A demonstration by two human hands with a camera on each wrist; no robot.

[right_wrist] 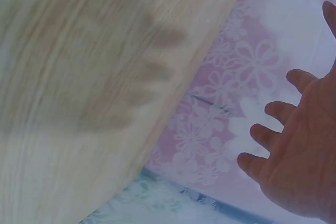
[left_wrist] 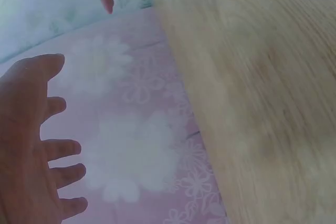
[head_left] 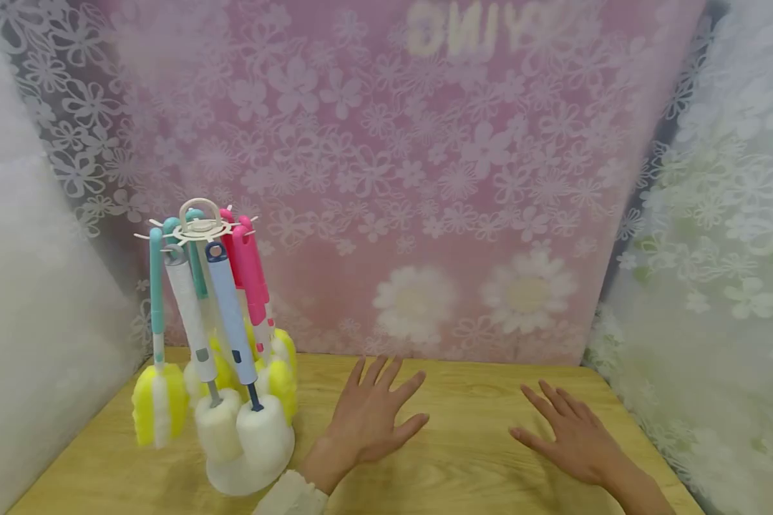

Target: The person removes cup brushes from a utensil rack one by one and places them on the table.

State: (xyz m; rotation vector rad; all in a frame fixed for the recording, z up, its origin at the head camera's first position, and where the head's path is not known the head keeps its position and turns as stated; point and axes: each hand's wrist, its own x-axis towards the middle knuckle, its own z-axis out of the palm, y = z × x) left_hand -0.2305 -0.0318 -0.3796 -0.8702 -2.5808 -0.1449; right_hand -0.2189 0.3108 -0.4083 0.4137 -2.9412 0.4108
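Note:
My left hand (head_left: 372,415) hovers palm down over the wooden table (head_left: 470,458), fingers spread and straight, holding nothing. To its left stands a white rack with a ring handle (head_left: 200,204), hung with several cleaning brushes. At the front of the rack are a grey-handled brush (head_left: 192,315) and a blue-handled brush (head_left: 233,315), both with white sponge heads. Yellow-and-white sponge heads (head_left: 161,404) hang below teal and pink handles (head_left: 253,275). My right hand (head_left: 573,436) is above the table's right side, fingers extended; the right wrist view shows its shadow on the wood.
A pink flowered cloth (head_left: 425,179) hangs behind the table's back edge. Pale sheeting (head_left: 45,250) closes off the left side, and a white-green flowered curtain (head_left: 715,322) the right. The rack occupies the left part of the table.

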